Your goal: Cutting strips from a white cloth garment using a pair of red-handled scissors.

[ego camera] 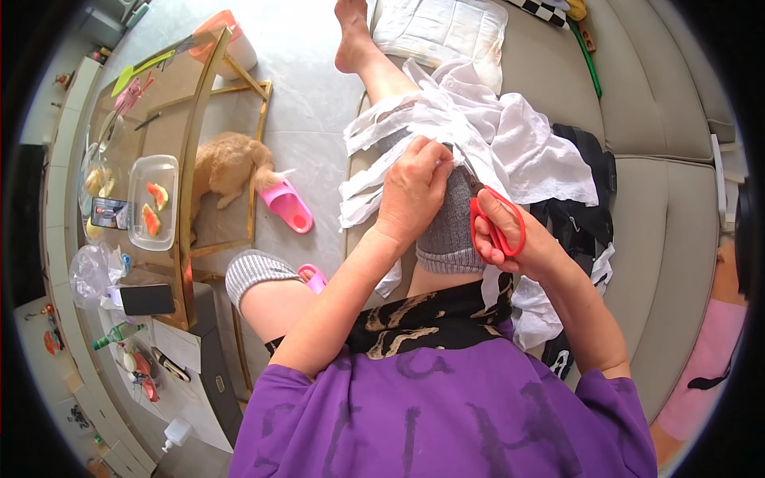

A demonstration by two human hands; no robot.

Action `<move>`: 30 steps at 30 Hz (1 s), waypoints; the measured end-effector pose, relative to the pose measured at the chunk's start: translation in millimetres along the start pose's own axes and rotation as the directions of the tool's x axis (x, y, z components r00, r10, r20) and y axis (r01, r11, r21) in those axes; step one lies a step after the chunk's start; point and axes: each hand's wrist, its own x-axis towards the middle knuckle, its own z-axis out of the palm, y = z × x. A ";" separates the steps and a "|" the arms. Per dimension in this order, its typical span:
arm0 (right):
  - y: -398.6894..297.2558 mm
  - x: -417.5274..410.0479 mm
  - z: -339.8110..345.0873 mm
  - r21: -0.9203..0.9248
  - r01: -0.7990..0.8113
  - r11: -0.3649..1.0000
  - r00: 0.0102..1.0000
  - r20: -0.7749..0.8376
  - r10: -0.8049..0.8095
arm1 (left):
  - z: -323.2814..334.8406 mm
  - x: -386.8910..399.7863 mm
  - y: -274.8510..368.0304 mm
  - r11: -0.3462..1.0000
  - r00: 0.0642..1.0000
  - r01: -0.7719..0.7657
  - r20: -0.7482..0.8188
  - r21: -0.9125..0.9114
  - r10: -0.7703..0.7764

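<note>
Red-handled scissors [498,227] are gripped in my right hand [523,242], with thumb and fingers through the loops. Their blades point up and left, towards a white cloth [466,113] spread over my outstretched leg. My left hand [416,182] pinches a bit of that cloth close by the blade tips, the fingers hiding part of it. Several cut strips [373,173] of the white fabric hang over the shin to the left. Under the hands lies a grey knitted knee warmer [449,230]. A second, lighter knee warmer [257,272] covers the other knee.
A grey sofa [645,233] extends along the right, with a black bag [583,173] and a white pad [445,33] on it. On the left, a glass table [197,143] bears a plastic tray [153,233] with watermelon pieces. A tan dog [230,164] and pink slippers [290,206] are on the floor.
</note>
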 end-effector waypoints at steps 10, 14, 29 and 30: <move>6.8 -14.6 -10.7 -0.049 -0.046 0.998 0.999 -0.017 0.045 | -7.4 0.5 -9.1 0.967 0.972 0.194 -0.100 -0.164 -0.212; 19.0 -25.8 -16.6 -0.266 0.066 0.962 0.973 -0.198 -0.121 | -15.7 2.3 -17.7 0.945 0.952 0.268 -0.098 -0.187 -0.289; 32.3 -12.8 -24.9 -0.691 0.373 0.619 0.600 -0.330 -0.729 | -14.7 8.1 -27.1 0.942 0.991 0.060 0.094 0.330 -0.096; 33.3 -5.9 -21.3 -0.753 0.372 0.543 0.563 -0.283 -0.777 | -15.8 7.3 -23.9 0.918 0.988 0.067 0.101 0.390 -0.115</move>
